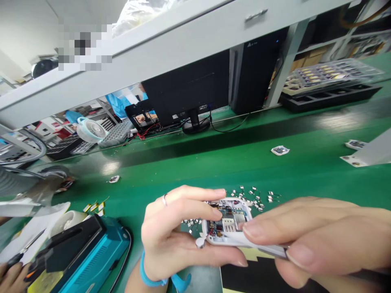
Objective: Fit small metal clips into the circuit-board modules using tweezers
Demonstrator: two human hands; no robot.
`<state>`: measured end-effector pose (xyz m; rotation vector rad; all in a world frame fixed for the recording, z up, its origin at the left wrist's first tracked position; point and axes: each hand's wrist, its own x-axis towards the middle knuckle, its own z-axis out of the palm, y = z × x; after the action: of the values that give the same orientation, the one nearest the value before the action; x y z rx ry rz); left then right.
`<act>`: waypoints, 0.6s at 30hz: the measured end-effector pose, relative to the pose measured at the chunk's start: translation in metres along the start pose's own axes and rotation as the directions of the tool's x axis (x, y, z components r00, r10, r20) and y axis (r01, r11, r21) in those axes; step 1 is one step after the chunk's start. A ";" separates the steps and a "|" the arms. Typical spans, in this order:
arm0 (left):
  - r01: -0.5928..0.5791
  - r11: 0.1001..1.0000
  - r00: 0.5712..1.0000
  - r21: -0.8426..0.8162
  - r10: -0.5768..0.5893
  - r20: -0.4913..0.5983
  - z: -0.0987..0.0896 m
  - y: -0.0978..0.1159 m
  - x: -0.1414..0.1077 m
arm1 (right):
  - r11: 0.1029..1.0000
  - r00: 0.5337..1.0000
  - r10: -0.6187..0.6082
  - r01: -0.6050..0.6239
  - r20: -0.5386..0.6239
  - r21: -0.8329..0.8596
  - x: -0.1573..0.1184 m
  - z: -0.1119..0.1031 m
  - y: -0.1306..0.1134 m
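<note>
White plastic housing (227,221), open, w/ green PCB (227,213) exposed and silver shield (230,224) on it. Sits in left hand (180,232) at abt 3 o'clock from palm, tilted, face up.

Left hand: fingers (195,199) curled over housing's top edge from 10 o'clock, thumb (220,257) running under its lower edge; clamped on housing. Metal ring (165,199) on one finger, blue wrist strap (149,276) at wrist.

Right hand (317,240) comes in from 3 o'clock, thumb and fingers pinched together on thin white strip (259,246). Strip's tip touches housing's lower edge at abt 5 o'clock from PCB; exact contact partly hidden by fingers.

Green mat (195,171) under all. Small metal bits (247,195) scattered at 12 o'clock from housing, more at 9 o'clock, just beside it. Small board (280,150) farther off at 1 o'clock.

Teal case (91,252) at 8 o'clock, well apart. Another person's hand (12,276) at far 8 o'clock, by black-handled tool (27,252).

Back row: white fan (91,130) at 10 o'clock, black monitor (186,81) at 12, black PC tower (253,73), clear tray of boards (332,75) at 1–2 o'clock.
</note>
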<state>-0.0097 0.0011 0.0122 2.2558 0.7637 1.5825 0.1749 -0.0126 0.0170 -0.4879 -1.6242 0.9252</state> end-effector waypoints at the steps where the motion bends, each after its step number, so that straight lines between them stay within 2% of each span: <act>1: 0.000 1.000 1.000 -0.003 0.000 -0.001 0.000 0.000 0.000 | 1.000 1.000 0.008 -0.008 0.007 -0.001 -0.001 -0.001 0.000; 11: -0.001 1.000 1.000 0.002 0.001 -0.004 0.000 0.000 -0.001 | 1.000 0.999 0.017 -0.016 0.027 -0.020 -0.001 -0.001 0.001; 18: -0.003 1.000 1.000 0.011 0.003 0.003 -0.001 0.001 -0.003 | 1.000 1.000 -0.007 0.007 -0.002 -0.017 0.001 0.000 -0.003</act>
<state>-0.0107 -0.0013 0.0110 2.2678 0.7703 1.5791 0.1752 -0.0134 0.0196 -0.4947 -1.6327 0.9060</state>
